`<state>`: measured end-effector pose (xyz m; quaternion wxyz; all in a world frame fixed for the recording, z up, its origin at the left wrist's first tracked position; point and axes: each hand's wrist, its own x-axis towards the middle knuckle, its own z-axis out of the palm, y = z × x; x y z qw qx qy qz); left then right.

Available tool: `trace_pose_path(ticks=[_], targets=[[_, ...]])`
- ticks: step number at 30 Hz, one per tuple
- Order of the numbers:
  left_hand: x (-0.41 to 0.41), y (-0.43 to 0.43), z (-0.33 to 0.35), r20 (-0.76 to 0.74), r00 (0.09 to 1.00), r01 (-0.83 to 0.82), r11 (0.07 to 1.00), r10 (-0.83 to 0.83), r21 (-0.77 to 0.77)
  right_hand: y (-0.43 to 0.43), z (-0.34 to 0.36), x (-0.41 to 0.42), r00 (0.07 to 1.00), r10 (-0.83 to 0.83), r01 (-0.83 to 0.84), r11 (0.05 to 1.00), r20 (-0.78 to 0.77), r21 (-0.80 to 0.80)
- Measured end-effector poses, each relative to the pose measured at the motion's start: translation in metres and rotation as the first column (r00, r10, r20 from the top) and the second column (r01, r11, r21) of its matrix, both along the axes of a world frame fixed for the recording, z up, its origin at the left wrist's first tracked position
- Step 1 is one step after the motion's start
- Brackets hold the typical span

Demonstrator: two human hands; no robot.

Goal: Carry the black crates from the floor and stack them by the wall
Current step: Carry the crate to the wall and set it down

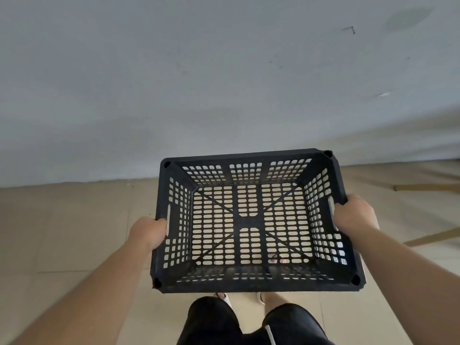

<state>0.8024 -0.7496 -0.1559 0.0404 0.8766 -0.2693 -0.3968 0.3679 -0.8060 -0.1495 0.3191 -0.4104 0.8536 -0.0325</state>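
Observation:
An empty black perforated crate (pixel 251 155) hangs in the air in front of me, open side up, with the beige floor showing through its slots. My left hand (pixel 149 232) grips its left side at the handle slot. My right hand (pixel 353 215) grips the right side at the other handle slot. The crate's far rim is close to the grey wall (pixel 199 83), just above the line where wall meets floor. No other crate shows in this view.
Beige tiled floor (pixel 74 232) spreads below the crate. Brown tape strips or flat boards (pixel 428 188) lie on the floor at the right. My legs in black shorts (pixel 249 322) are at the bottom edge.

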Motion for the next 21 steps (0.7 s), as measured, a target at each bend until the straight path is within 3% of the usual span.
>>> trace_pose_path(ticks=[7, 21], targets=[[0.0, -0.043, -0.096, -0.04, 0.997, -0.067, 0.998, 0.067, 0.005, -0.056, -0.104, 0.004, 0.996, 0.076, -0.072, 0.995, -0.049, 0.068], [0.002, -0.112, -0.327, -0.087, 0.993, -0.076, 0.994, 0.083, 0.08, -0.107, -0.333, 0.002, 0.995, 0.056, -0.051, 0.997, -0.077, 0.06]])
